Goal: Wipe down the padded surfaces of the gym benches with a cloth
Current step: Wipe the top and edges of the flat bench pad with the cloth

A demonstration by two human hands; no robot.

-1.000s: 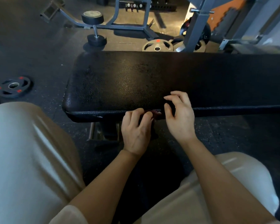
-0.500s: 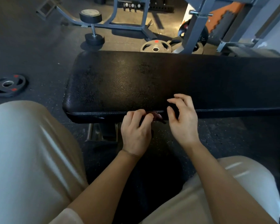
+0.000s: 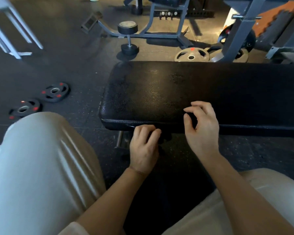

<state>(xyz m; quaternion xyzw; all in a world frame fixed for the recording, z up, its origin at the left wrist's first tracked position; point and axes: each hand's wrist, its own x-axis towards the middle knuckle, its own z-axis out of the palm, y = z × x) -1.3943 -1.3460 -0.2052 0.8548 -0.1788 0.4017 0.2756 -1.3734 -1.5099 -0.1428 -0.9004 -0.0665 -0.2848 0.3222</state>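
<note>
Dark rubber flooring carries two small weight plates (image 3: pixel 39 102) at far left, a dumbbell (image 3: pixel 128 37) standing on end farther back. Left hand (image 3: pixel 143 148) curls its fingers against the near edge of the bench pad (image 3: pixel 159 92), apparently bunching a dark cloth (image 3: pixel 165 137) just below that edge; the cloth is mostly hidden. Right hand (image 3: pixel 202 129) hovers, fingers loosely bent and empty. Such cloth is probably soft and light, best gathered in the palm.
</note>
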